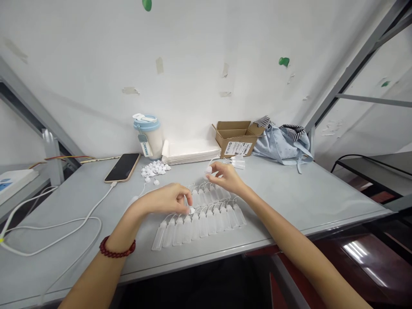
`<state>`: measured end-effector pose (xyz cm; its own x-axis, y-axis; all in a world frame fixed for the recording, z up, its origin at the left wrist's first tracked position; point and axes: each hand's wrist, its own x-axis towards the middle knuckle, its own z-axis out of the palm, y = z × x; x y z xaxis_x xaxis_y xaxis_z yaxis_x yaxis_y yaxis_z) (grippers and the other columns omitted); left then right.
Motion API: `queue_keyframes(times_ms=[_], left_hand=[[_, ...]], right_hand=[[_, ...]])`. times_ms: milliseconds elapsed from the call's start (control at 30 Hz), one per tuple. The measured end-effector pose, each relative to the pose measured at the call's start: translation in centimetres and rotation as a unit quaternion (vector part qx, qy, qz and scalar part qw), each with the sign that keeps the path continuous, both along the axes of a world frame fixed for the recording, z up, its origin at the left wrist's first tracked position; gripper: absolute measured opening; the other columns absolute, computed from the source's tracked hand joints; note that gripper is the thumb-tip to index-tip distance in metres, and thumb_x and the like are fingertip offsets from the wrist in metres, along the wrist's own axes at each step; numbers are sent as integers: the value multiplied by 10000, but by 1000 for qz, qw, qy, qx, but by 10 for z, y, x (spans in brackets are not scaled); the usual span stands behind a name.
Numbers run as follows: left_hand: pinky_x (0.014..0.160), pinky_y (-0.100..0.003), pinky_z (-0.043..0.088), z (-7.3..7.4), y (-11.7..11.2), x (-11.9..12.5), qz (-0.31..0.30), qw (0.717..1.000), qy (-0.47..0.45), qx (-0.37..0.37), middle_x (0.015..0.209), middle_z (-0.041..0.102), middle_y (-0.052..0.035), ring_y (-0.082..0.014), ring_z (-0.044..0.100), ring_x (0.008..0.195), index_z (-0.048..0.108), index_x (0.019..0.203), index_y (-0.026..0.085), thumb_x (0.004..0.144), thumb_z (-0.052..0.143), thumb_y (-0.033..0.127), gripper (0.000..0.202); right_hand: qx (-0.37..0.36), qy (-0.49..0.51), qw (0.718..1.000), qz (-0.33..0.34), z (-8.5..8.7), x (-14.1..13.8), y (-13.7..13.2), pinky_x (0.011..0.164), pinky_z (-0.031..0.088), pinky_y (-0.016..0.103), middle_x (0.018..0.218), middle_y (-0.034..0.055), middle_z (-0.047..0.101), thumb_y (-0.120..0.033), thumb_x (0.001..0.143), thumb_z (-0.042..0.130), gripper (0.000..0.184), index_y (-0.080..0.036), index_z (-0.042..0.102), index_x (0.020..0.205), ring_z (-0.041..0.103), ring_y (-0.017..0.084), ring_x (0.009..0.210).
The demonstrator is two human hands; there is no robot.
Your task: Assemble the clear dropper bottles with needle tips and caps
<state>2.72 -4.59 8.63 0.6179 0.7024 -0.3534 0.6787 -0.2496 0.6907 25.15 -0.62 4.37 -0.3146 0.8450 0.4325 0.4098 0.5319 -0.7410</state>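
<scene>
Above the near row of small translucent plastic bottles, my left hand is closed in a pinch, a small white cap at its fingertips. My right hand pinches a small translucent bottle; its fingers cover part of it. A second row of bottles lies just behind the near one, with thin white loops at the tops. Beyond my left hand is a pile of loose white caps. A few more bottles lie behind my right hand.
Along the wall stand a lidded cup, a stack of white sheets, an open cardboard box and a light blue cloth bag. A phone lies at left, its white cable trailing over the grey table.
</scene>
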Motion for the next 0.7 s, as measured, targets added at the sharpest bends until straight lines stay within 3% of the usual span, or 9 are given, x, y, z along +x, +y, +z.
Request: queue_keyframes(times_ms=[200,333,700], left_hand=[[437,-214,341,-7,-8,6,-13,996,29,80,522,571,43,-146,518,466,668,877,228,637,499,184,296],[427,-211,330,-9,-9,9,-29,996,32,76,510,545,44,-140,495,441,688,892,238,610,475,151,364],[442,-227,316,-14,-9,10,-37,988,53,140,552,554,26,-146,497,461,692,846,248,702,459,200,278]], right_hand=[[-18,-16,1000,9,2,0,-2,568,492,231,783,31,652,-260,731,586,102,-171,542,756,624,137,683],[-22,-20,1000,1,3,0,-2,543,474,221,753,19,640,-263,723,592,106,-174,541,750,620,134,661],[-29,-17,999,1,3,0,-1,539,470,227,723,19,621,-272,723,593,121,-171,529,735,617,140,650]])
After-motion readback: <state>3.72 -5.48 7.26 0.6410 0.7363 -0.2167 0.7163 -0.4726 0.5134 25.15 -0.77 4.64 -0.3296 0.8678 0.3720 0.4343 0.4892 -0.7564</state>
